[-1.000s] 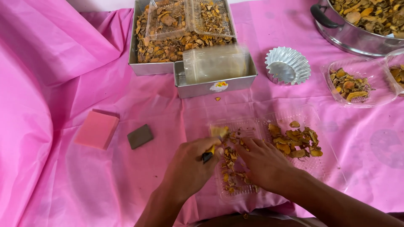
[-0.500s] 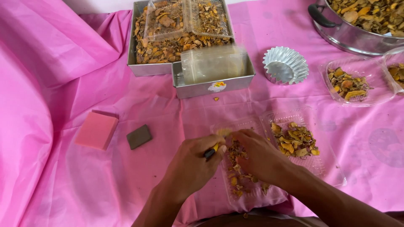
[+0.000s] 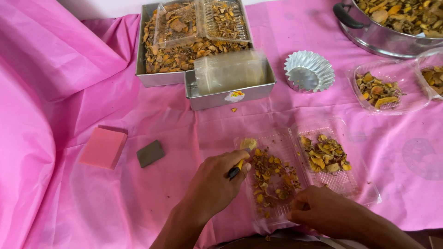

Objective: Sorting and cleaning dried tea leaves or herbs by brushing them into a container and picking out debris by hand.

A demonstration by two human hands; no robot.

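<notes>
Left of the fluted silver foil cup [image 3: 308,71] sit two square metal tins [image 3: 161,77], while a pink rectangular block [image 3: 103,147] lies further left, nearer.

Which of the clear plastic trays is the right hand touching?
The open hinged tray nearest the person; the right hand rests at its front edge. The other filled tray sits far right, untouched.

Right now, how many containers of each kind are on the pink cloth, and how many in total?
Rectangular metal trays: 2
Round metal pot with black handle: 1
Fluted silver foil cup: 1
Open clear plastic clamshell box beside the hands: 1
Clear plastic tubs at the right edge: 2
Total: 7
</notes>
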